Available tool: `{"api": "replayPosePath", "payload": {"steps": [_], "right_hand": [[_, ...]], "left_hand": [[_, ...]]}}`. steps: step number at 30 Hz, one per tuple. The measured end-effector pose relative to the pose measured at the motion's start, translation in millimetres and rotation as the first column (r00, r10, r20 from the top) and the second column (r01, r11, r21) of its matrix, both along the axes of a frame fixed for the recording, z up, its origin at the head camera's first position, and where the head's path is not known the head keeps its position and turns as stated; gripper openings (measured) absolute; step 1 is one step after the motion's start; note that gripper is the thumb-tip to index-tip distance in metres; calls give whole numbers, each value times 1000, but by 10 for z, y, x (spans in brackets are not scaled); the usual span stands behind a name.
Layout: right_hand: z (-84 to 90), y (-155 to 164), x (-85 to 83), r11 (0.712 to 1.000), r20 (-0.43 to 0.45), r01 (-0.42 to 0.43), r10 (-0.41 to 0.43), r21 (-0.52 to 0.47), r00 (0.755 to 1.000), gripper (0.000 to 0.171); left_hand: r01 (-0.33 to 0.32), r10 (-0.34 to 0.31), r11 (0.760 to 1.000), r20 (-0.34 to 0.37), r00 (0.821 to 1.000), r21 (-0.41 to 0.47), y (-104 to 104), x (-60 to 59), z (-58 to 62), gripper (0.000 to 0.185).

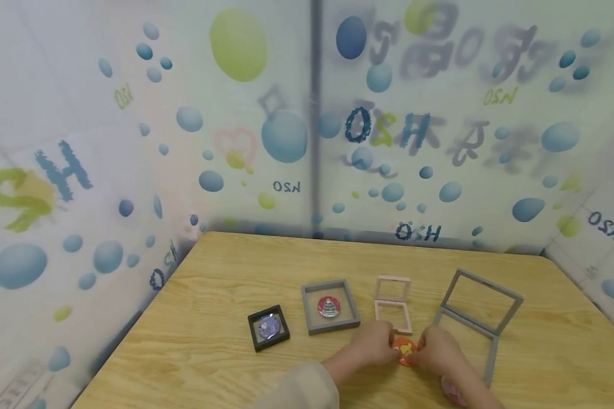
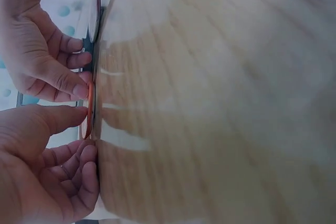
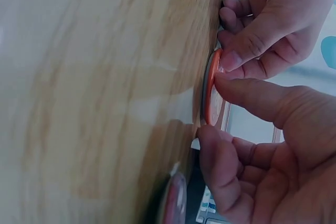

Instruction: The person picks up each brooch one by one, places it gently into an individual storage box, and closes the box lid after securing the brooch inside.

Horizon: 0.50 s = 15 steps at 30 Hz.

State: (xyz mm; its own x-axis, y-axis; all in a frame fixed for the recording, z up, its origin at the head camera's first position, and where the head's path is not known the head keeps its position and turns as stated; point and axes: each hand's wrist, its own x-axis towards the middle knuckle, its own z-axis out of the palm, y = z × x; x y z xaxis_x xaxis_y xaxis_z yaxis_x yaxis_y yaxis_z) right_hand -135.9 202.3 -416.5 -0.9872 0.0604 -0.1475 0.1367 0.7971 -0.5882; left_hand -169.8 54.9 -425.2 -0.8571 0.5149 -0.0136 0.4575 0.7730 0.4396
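Note:
A round orange badge lies flat on the wooden table near its front edge. My left hand pinches its left rim and my right hand pinches its right rim. The left wrist view shows the badge edge-on, with my left hand below it and my right hand above. In the right wrist view the thumb and a finger of my right hand close on the badge, and my left hand touches its far rim.
Just behind the hands stands a small open pink frame. To the right is a large open grey frame. Left of the pink one are a grey frame holding a red badge and a black frame holding a purple badge. Bubble-printed walls enclose the table.

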Motion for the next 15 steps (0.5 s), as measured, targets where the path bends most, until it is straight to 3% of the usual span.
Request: {"api": "replayPosePath", "payload": {"steps": [5, 15], "right_hand": [[-15, -31, -5, 999, 0, 10, -10, -47, 1000, 27], [-2, -75, -10, 990, -23, 27, -30, -136, 999, 22]], "left_hand": [[-23, 23, 1000, 43, 999, 15, -4, 4, -10, 24], [-90, 75, 984, 99, 992, 153, -45, -11, -49, 22]]}}
